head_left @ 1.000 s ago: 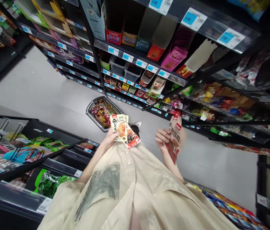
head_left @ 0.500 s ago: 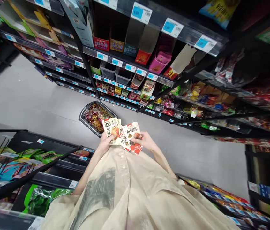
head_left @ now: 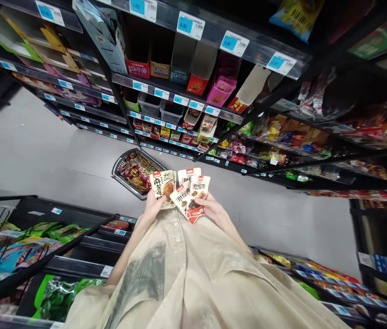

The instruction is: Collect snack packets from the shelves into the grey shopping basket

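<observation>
Close in front of my shirt, my left hand [head_left: 154, 204] grips a cream snack packet [head_left: 164, 185] with dark lettering and an orange-brown food picture; a second edge shows just behind it. My right hand [head_left: 211, 205] pinches a fan of red-and-cream snack packets [head_left: 198, 194], thumb across the front one. Another packet [head_left: 181, 199] of that kind tilts left in the fan, and one more [head_left: 189, 173] pokes up behind. The two bunches are side by side, with their edges near each other. Beyond the left hand, a black shopping basket [head_left: 120, 176] full of packaged snacks sits on the floor.
Ahead stands a shelf unit with open cartons [head_left: 138, 67], grey plastic bins [head_left: 171, 112] and price tags. Bagged snacks [head_left: 279, 132] fill the racks at right. Behind me on the left, a low shelf holds green bags [head_left: 61, 292]. Grey floor [head_left: 87, 169] runs between.
My right hand's packets have spread into a wider fan, with a back packet now showing above. My left hand's packet has shifted slightly right. The view has moved a little.
</observation>
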A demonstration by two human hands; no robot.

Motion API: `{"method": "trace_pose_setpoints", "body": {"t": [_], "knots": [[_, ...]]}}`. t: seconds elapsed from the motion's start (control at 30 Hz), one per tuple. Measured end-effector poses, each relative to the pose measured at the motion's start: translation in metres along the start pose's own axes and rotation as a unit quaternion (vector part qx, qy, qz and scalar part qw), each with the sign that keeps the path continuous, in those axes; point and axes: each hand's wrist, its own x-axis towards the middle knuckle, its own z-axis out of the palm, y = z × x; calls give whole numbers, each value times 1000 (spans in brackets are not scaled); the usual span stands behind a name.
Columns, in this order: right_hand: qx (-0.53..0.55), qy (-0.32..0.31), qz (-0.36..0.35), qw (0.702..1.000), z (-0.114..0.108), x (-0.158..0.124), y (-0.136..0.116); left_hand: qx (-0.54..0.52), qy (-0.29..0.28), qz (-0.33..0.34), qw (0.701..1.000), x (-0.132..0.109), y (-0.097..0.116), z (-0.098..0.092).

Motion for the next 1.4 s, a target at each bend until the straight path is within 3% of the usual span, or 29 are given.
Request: {"method": "trace_pose_setpoints", "body": {"t": [0.17,0.33,0.43,0.57,0.7,0.87,1.0,1.13,1.23,1.4], "knots": [[44,17,43,998,-3,0,9,-93,-17,-58,994,-5,4,0],[97,30,35,994,-10,10,14,-156,-30,-117,980,-10,16,-5],[131,71,13,989,-10,17,15,-169,-31,-121,978,-12,19,-11],[141,103,-17,984,-1,19,17,-192,-96,-122,969,-17,17,-18],[45,32,-14,998,13,15,18,-216,-138,-110,960,-15,27,-7],[-109,-99,-4,989,15,20,6,-229,-105,-81,964,-6,50,19],[-148,-87,2,985,-7,26,-10,-223,-87,-81,967,-5,56,16],[-88,-30,-5,996,-17,26,-18,-267,-81,-83,957,-4,57,3],[-55,-43,8,998,0,24,-9,-295,-65,-49,952,4,62,8],[-45,-112,29,992,39,22,16,-313,-54,-17,948,20,69,37]]}}
